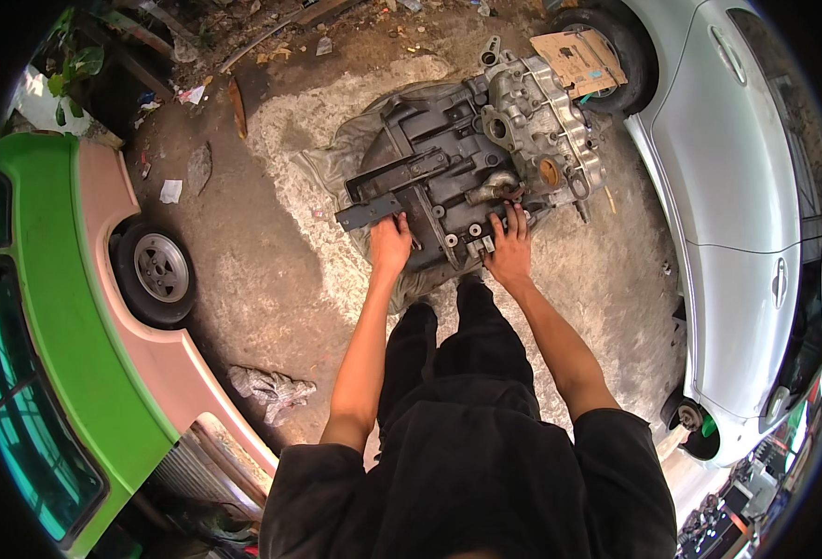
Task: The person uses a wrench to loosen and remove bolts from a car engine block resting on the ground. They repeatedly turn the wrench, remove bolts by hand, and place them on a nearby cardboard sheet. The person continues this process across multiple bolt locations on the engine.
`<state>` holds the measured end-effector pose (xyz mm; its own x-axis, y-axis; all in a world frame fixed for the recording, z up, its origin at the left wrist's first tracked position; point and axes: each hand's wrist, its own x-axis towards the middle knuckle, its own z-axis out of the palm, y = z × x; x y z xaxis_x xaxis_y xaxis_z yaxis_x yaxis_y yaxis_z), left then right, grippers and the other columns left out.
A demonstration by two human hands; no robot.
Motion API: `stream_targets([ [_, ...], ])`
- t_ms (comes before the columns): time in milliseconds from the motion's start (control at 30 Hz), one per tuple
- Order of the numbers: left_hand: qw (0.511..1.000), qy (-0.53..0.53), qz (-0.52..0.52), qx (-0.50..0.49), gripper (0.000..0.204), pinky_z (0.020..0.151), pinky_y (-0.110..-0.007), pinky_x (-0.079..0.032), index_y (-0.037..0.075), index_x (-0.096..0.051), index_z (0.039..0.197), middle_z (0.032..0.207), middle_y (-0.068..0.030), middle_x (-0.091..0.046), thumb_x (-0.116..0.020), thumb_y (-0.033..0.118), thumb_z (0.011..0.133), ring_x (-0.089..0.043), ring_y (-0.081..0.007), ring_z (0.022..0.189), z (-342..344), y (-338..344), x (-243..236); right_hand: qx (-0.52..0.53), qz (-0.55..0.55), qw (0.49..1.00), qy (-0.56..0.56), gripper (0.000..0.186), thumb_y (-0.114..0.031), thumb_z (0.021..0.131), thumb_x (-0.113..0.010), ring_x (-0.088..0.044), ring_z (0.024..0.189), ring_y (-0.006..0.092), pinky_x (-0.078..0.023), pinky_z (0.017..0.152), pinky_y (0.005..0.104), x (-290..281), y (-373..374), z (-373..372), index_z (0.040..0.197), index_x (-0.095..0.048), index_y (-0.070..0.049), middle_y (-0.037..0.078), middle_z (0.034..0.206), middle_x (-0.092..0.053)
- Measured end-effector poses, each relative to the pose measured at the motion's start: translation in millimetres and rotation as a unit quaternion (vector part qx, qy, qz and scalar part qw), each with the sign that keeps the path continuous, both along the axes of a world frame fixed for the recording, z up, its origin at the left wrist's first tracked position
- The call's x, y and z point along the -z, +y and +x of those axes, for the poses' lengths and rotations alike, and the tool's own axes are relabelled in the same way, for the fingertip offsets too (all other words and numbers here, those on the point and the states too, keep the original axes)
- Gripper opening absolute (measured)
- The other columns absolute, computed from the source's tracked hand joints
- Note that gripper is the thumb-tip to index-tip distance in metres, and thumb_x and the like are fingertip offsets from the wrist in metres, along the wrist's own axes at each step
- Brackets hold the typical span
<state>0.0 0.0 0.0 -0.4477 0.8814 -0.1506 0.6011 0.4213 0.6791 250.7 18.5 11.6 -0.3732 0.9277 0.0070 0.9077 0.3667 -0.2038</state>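
A dark metal engine block (434, 168) lies on a crumpled grey sheet (330, 160) on the concrete, with a silver cylinder head (536, 121) along its right side. My left hand (390, 244) is closed on the block's near left edge, just below a flat dark metal plate (360, 211); its fingertips are partly hidden. My right hand (509, 244) rests on the near right part of the block beside a curved metal pipe (481, 194), its fingers stretched out over the surface.
A green and pink car (75, 279) stands at the left, a silver car (723, 186) at the right, with cardboard (569, 58) by its wheel. A crumpled rag (271, 388) lies at lower left; litter and wood scraps (238, 107) lie along the back. My feet are just below the engine.
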Motion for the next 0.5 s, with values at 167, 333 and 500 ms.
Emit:
stream_targets([
  [167, 0.964, -0.223, 0.125, -0.071, 0.016, 0.063, -0.032, -0.051, -0.004, -0.060, 0.085, 0.073, -0.0117, -0.068, -0.063, 0.011, 0.092, -0.068, -0.0202, 0.068, 7, -36, -26, -0.003, 0.012, 1.000, 0.004, 0.086, -0.022, 0.062, -0.081, -0.015, 0.143, 0.0382, -0.023, 0.115, 0.0496, -1, 2, 0, 0.137, -0.040, -0.011, 0.018, 0.150, -0.023],
  [333, 0.944, -0.307, 0.088, -0.083, 0.008, 0.064, -0.033, -0.052, -0.004, -0.059, 0.085, 0.076, -0.0125, -0.068, -0.065, 0.001, 0.087, -0.068, -0.0171, 0.070, 24, -75, -13, 0.014, -0.012, 1.000, 0.000, 0.085, -0.021, 0.064, -0.079, -0.014, 0.144, 0.0342, -0.024, 0.113, 0.0526, -5, 1, 3, 0.139, -0.040, -0.015, 0.014, 0.152, -0.022],
  [500, 0.974, -0.228, 0.011, 0.016, 0.024, 0.067, -0.037, -0.050, 0.001, -0.053, 0.108, 0.078, -0.0155, -0.063, -0.058, -0.001, 0.084, -0.065, -0.0276, 0.072, 34, -95, 9, 0.009, -0.006, 1.000, 0.015, 0.085, -0.020, 0.063, -0.079, -0.013, 0.144, 0.0343, -0.024, 0.113, 0.0528, 0, 1, 0, 0.139, -0.041, -0.015, 0.014, 0.152, -0.021],
])
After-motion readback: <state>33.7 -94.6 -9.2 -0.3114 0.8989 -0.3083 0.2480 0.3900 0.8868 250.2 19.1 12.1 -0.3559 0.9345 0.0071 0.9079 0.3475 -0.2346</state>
